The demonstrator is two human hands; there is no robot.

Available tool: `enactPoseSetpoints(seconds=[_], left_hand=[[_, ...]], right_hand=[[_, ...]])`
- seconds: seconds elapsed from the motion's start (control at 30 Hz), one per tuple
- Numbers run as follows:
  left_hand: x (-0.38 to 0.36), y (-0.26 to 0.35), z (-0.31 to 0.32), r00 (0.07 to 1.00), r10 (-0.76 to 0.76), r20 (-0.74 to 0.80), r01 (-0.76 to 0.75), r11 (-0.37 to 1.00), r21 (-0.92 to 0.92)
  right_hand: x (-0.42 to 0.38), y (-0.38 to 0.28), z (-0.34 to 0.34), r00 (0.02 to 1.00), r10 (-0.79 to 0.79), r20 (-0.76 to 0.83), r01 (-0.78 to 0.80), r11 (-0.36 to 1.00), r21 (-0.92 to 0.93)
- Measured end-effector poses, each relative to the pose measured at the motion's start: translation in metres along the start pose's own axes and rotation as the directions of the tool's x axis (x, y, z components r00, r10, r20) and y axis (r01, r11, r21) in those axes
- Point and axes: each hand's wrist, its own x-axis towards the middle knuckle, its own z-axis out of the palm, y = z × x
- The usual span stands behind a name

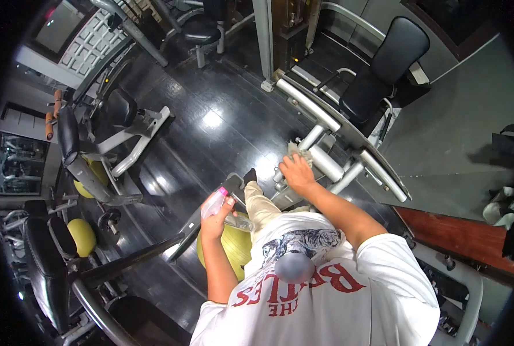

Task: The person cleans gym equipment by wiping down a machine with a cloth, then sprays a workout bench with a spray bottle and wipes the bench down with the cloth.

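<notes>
My left hand (pixel 215 219) is wrapped round a clear spray bottle (pixel 213 204) with a pink top. The bottle's see-through body (pixel 239 222) tilts down toward my trousers. On the right, my right hand (pixel 297 173) presses a crumpled greyish cloth (pixel 301 153) against the silver metal frame (pixel 326 162) of a gym machine. Its fingers are bent over the cloth and cover part of it. Beneath my left forearm, a yellow-green exercise ball (pixel 234 245) shows partly.
A black padded seat (pixel 378 81) stands behind the machine. Weight benches (pixel 46 259) and a seated machine (pixel 121 109) line the left. More yellow balls (pixel 82 237) lie there. Dark shiny flooring (pixel 210 92) runs between. A grey panel (pixel 464 127) is at right.
</notes>
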Motion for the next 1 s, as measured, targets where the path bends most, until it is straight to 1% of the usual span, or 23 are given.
enactPoseSetpoints(seconds=[0.07,0.1,0.13,0.2,0.3,0.37,0.43,0.53,0.63,0.67,0.73,0.83,0.93,1.0], left_hand=[[0.000,0.001,0.002,1.000,0.010,0.009,-0.010,1.000,-0.017],[-0.001,-0.001,0.001,1.000,0.002,0.006,-0.002,1.000,-0.011],[-0.003,-0.003,0.001,1.000,-0.008,0.005,0.008,1.000,-0.006],[-0.006,-0.010,0.001,1.000,-0.024,-0.001,0.024,1.000,0.012],[-0.012,-0.019,-0.002,0.999,-0.035,-0.021,0.036,0.999,0.038],[-0.014,-0.022,-0.003,0.999,-0.039,-0.028,0.040,0.999,0.025],[-0.014,-0.024,-0.002,0.999,-0.037,-0.025,0.037,0.999,0.017],[-0.013,-0.019,0.003,1.000,-0.019,-0.013,0.019,1.000,0.014],[-0.009,-0.015,0.006,1.000,-0.002,-0.008,0.002,1.000,-0.020],[-0.010,-0.015,0.006,1.000,-0.005,-0.009,0.005,0.999,-0.038],[-0.011,-0.014,0.006,1.000,-0.019,-0.008,0.019,1.000,-0.006],[-0.014,-0.014,0.006,0.999,-0.037,-0.004,0.037,0.999,0.002],[-0.014,-0.017,0.008,0.999,-0.030,0.011,0.030,0.999,-0.013],[-0.015,-0.017,0.007,0.999,-0.027,0.018,0.027,1.000,-0.010]], right_hand=[[-0.003,0.016,-0.006,0.997,0.016,-0.071,-0.016,1.000,0.002],[-0.003,0.029,-0.009,0.989,0.021,-0.149,-0.011,0.998,0.067],[-0.001,0.034,-0.031,0.984,0.065,-0.166,-0.072,0.997,-0.035],[0.005,0.042,-0.044,0.954,0.186,-0.233,-0.193,0.981,-0.005],[0.010,0.035,-0.036,0.960,0.280,0.011,-0.279,0.956,0.092],[0.007,0.021,-0.007,0.982,0.184,-0.032,-0.181,0.981,0.063],[0.002,0.004,0.001,0.992,0.115,-0.053,-0.113,0.993,0.044],[-0.002,0.007,0.004,1.000,0.014,-0.008,-0.013,0.994,0.107],[0.004,0.034,0.000,0.999,-0.033,-0.038,0.034,0.999,0.032],[0.013,0.041,-0.038,0.999,0.050,0.010,-0.050,0.999,0.017],[0.034,0.065,-0.051,0.954,0.273,-0.125,-0.276,0.961,-0.001],[0.041,0.062,-0.048,0.937,0.344,-0.061,-0.348,0.936,-0.055],[0.036,0.032,-0.023,0.939,0.345,0.012,-0.344,0.938,-0.041],[0.020,0.003,-0.012,0.952,0.278,0.130,-0.291,0.951,0.100]])
